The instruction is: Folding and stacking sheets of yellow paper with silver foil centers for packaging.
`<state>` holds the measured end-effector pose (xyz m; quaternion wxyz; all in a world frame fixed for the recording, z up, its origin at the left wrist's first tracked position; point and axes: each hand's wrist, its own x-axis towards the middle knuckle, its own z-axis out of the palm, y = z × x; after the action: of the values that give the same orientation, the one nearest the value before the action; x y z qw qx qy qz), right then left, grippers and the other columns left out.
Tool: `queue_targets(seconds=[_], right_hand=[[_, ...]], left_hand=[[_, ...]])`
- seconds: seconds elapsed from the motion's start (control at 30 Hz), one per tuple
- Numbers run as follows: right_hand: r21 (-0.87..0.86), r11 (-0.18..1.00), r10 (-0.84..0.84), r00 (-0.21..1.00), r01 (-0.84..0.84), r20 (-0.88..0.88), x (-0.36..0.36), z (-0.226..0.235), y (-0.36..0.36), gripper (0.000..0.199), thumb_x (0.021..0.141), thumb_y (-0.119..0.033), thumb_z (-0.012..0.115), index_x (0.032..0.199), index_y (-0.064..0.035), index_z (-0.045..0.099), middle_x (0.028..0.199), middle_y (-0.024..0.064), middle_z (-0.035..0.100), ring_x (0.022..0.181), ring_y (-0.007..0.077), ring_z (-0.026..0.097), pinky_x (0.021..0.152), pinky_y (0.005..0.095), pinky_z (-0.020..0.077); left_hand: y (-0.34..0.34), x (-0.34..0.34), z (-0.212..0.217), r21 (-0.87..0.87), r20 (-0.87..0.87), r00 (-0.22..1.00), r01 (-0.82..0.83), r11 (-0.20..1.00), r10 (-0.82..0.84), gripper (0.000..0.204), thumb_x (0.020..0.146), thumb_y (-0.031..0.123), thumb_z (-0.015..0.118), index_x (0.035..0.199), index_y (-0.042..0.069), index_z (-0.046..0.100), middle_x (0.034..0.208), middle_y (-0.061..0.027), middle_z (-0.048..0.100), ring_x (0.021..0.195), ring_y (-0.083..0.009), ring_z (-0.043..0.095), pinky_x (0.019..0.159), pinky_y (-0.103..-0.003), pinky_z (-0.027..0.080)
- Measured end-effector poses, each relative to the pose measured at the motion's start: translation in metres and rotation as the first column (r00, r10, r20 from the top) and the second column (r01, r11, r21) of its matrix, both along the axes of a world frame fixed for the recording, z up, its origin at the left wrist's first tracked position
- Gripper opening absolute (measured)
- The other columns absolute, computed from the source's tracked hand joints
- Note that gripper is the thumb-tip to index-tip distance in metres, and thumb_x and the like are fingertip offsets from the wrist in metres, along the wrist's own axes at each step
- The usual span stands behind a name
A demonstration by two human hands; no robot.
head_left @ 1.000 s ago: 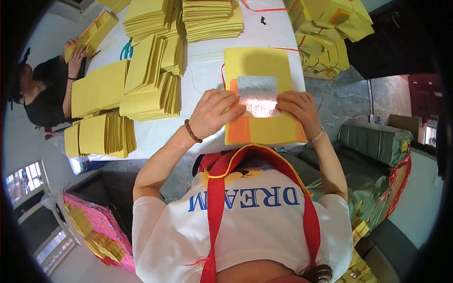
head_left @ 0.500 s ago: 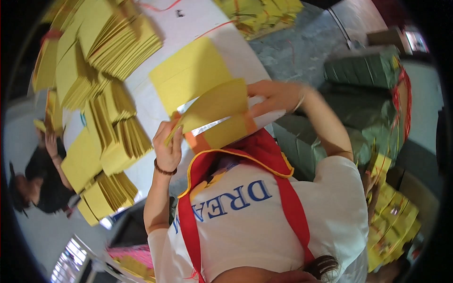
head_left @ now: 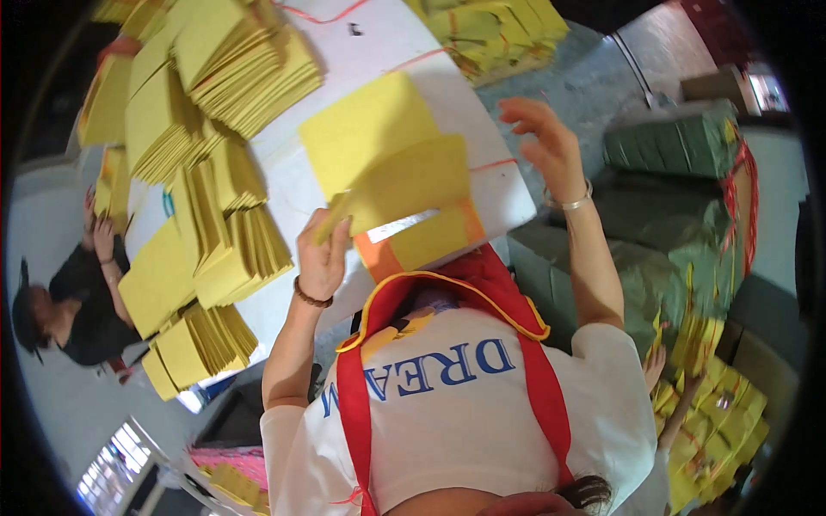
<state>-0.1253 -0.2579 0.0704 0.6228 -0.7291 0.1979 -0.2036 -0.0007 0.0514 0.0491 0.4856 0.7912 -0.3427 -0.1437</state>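
Observation:
On the white table (head_left: 508,193) in front of me lies a stack of yellow paper sheets (head_left: 370,129). A yellow sheet (head_left: 413,181) lifts and curves over a sheet with orange and silver patches (head_left: 430,241) at the near edge. My left hand (head_left: 323,258) is closed at the left side of the lifted sheet, pinching a narrow yellow paper edge or strip; which of the two I cannot tell. Raised off the paper to the right is my right hand (head_left: 551,150), its fingers apart and nothing in them.
Folded yellow paper bundles (head_left: 249,77) crowd the table's left side. Green wrapped bales (head_left: 637,206) stand to the right, with red cords (head_left: 744,198) hanging by them. More yellow bundles (head_left: 499,34) lie beyond the table. Another person (head_left: 77,301) handles yellow paper at the far left.
My right hand has left the right edge of the yellow sheet and risen away to the right. The lifted sheet has sunk lower. My left hand keeps its pinch.

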Motion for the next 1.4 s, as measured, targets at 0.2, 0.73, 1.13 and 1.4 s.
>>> queue_targets(seconds=[0.2,0.73,1.13,1.4], right_hand=[[-0.472,0.639,0.624,0.768,-0.608,-0.145,0.020,0.028,0.040,0.053,0.070,-0.032,0.071,0.118,-0.0150,0.056,0.118,0.0016,0.057,0.106,0.0200,0.054,0.091,0.0346,0.0365],[-0.403,0.712,0.490,0.818,-0.575,-0.302,0.010,-0.005,0.065,0.027,0.078,-0.013,0.062,0.105,-0.0109,0.058,0.094,0.0069,0.063,0.093,0.0200,0.059,0.083,0.0364,0.0394],[-0.279,0.892,0.287,0.922,-0.356,-0.259,0.024,0.001,0.075,0.035,0.081,-0.009,0.060,0.116,-0.0056,0.057,0.078,0.0092,0.057,0.069,0.0161,0.055,0.062,0.0251,0.0426],[-0.200,0.941,0.231,0.950,-0.273,-0.210,0.030,-0.010,0.080,0.030,0.080,-0.008,0.059,0.110,-0.0075,0.061,0.075,0.0094,0.056,0.062,0.0169,0.053,0.058,0.0260,0.0410]], left_hand=[[0.002,-0.003,0.000,-0.022,0.446,0.886,0.153,0.988,-0.127,0.019,0.077,0.010,0.062,0.092,-0.001,0.059,0.085,-0.0116,0.061,0.077,-0.0245,0.059,0.065,-0.031,0.045],[0.001,-0.015,0.011,0.004,0.063,0.998,-0.027,1.000,0.027,0.021,0.081,0.009,0.059,0.100,0.001,0.059,0.081,-0.0125,0.060,0.070,-0.0265,0.057,0.063,-0.034,0.045],[-0.015,-0.016,0.011,-0.120,-0.487,0.849,-0.295,0.948,0.203,0.051,0.088,0.005,0.053,0.134,0.005,0.030,0.082,-0.0049,0.063,0.064,-0.0044,0.050,0.056,-0.019,0.039],[-0.014,-0.014,-0.002,-0.158,-0.463,0.856,-0.336,0.928,0.231,0.072,0.082,-0.007,0.056,0.139,0.009,0.016,0.077,-0.0020,0.053,0.066,-0.0055,0.049,0.057,-0.018,0.039]])
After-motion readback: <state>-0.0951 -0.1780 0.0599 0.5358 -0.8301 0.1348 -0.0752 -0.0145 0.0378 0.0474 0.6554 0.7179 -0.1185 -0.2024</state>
